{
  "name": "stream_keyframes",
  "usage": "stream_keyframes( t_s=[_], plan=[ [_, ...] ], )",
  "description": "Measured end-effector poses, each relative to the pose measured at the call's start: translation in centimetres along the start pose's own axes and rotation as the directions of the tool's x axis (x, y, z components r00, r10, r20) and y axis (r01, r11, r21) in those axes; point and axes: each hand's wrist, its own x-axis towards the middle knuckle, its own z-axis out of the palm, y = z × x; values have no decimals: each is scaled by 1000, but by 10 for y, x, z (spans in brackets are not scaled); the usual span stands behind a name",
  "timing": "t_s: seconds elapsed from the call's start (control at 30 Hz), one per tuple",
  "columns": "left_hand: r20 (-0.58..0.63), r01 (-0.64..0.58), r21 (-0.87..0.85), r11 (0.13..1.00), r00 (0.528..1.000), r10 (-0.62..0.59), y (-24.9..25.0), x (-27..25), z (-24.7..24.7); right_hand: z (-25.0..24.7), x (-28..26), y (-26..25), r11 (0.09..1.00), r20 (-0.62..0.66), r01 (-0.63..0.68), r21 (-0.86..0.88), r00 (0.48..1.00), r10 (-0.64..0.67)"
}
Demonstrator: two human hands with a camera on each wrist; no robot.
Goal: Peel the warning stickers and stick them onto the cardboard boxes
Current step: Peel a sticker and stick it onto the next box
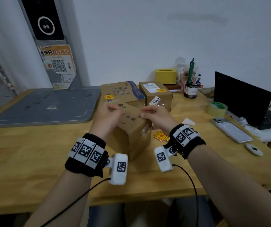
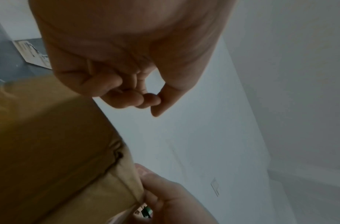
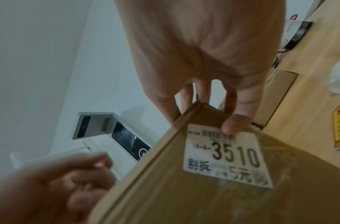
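Three cardboard boxes (image 1: 132, 128) mid-frame, right hand (image 1: 156, 117) clasping the nearest, left hand (image 1: 108, 116) fingers curled together empty, loose warning stickers (image 1: 161, 135) lower right

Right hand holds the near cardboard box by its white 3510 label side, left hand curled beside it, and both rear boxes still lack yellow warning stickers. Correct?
One error: both rear brown cardboard boxes already carry yellow warning stickers, per the head view. The rest stands: right hand holds the near cardboard box; left hand is curled beside it.
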Motion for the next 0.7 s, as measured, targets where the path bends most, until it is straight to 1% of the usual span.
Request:
stream_keyframes(
  t_s=[0.07,0.13,0.23,0.33,0.37,0.4,0.43,0.47,0.5,0.57,0.6,0.63,0.7],
  plan=[
    [-27,-58,-15,998,998,58,4,5,4,-3,4,2,999,13,34,29,999,-35],
    [-24,-66,-47,997,998,65,6,9,9,-6,11,4,996,19,74,42,997,-74],
    [61,32,-222,975,998,-19,8,13,20,-11,21,7,990,0,128,62,992,-128],
    [69,66,-364,929,997,-44,5,19,29,-23,27,8,990,-86,101,96,992,-93],
    [66,71,-397,915,997,-49,4,20,32,-28,29,9,995,-128,86,45,989,-80],
    [65,77,-428,900,996,-54,4,23,35,-34,31,11,995,-161,65,-70,984,-75],
    [72,83,-461,884,996,-56,4,25,39,-40,33,14,973,-163,38,-228,984,-77],
    [85,92,-488,868,995,-57,4,26,43,-45,35,19,917,-136,-14,-398,990,-44],
    [96,99,-509,855,994,-59,4,28,47,-48,36,24,835,-102,-73,-546,995,20],
    [105,104,-531,841,993,-57,5,30,55,-51,38,38,636,-70,-152,-757,986,152],
    [109,107,-539,836,992,-57,6,31,59,-51,39,45,559,-79,-183,-809,976,204],
    [116,113,-548,829,992,-58,7,32,63,-51,40,50,504,-90,-196,-841,970,227],
    [134,133,-569,812,989,-67,9,34,68,-49,43,59,430,-98,-196,-881,966,239]
  ],
)
